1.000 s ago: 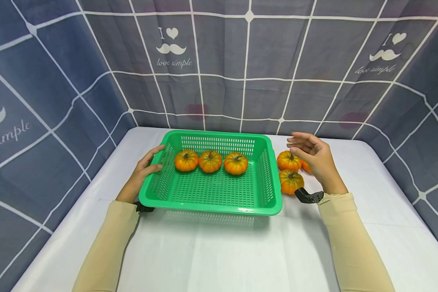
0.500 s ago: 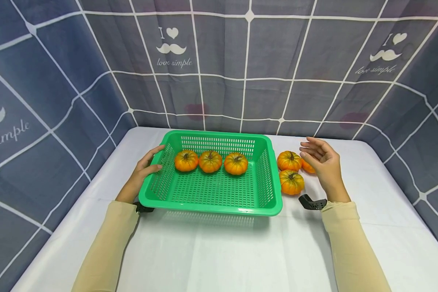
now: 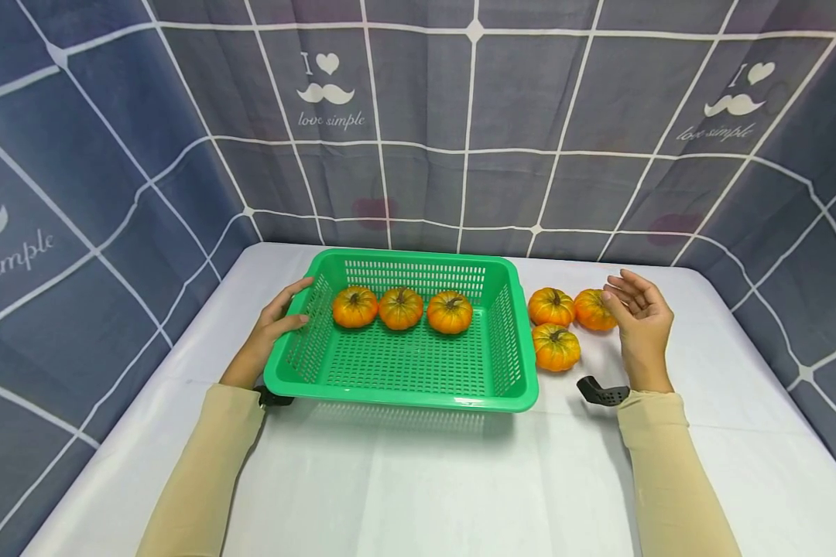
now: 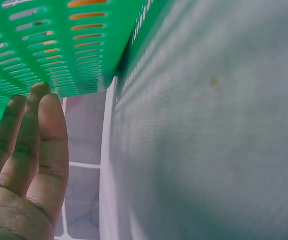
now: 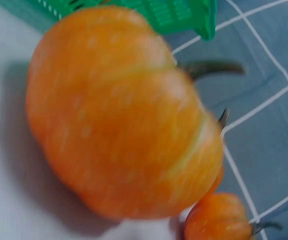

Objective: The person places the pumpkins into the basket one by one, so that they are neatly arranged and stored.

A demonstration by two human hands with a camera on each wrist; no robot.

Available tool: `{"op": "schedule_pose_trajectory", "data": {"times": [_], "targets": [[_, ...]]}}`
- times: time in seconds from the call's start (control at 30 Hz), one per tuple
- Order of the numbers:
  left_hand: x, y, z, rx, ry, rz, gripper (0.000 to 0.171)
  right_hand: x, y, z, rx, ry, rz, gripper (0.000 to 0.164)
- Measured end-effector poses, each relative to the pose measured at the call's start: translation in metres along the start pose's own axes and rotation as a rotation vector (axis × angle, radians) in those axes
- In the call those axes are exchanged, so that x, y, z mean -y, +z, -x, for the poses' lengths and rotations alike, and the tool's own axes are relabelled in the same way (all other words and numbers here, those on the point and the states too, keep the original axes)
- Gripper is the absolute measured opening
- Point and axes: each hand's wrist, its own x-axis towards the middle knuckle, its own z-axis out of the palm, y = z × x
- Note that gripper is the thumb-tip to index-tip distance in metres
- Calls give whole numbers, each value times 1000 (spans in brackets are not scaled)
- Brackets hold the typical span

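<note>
Your basket (image 3: 404, 397) looks like smooth plastic, its rim glossy enough to catch streaks of light, its walls and floor pierced with slots. The 6 pumpkins (image 3: 401, 309) wear ribbed, lightly shiny skin, while the stems (image 5: 216, 68) look duller and woody. You see matt, faintly creased cloth in the table cover (image 3: 390, 495) and matt, softly rippled fabric in the curtain (image 3: 418, 93). Your sleeves (image 3: 672, 464) are matt cloth; the wrist mount (image 3: 602, 394) looks like dull, hard plastic.

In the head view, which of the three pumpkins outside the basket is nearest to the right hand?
The rightmost pumpkin: there, the right hand overlaps its edge; the other two lie farther left, beside the green basket.
</note>
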Motion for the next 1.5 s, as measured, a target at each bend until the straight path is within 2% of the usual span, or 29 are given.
{"op": "schedule_pose_trajectory", "data": {"times": [0.23, 0.43, 0.6, 0.73, 0.83, 1.03, 1.17, 1.37, 1.5], "targets": [[1, 0, -1, 2, 2, -2, 70, -14, -16, -1, -155, -16, 83, 37], [1, 1, -2, 4, 13, -9, 71, -26, -30, 0, -236, 93, 144, 40], [0, 1, -2, 13, -2, -2, 70, -35, -38, 0, -258, 174, 219, 44], [-1, 1, 1, 28, -35, 35, 68, -39, -41, 0, -217, 260, 299, 51], [-2, 0, 2, 33, -47, 53, 67, -40, -41, 0, -155, 321, 374, 62], [-3, 1, 1, 24, -13, 37, 67, -41, -42, -2, -4, 371, 546, 83], [-4, 1, 3, 27, -3, 55, 67, -42, -43, -3, 61, 411, 598, 89], [-4, 2, 3, 30, 10, 56, 66, -39, -43, -2, 141, 407, 686, 93], [-4, 3, 2, 30, 16, 84, 66, -37, -44, -1, 157, 385, 732, 92]]}}
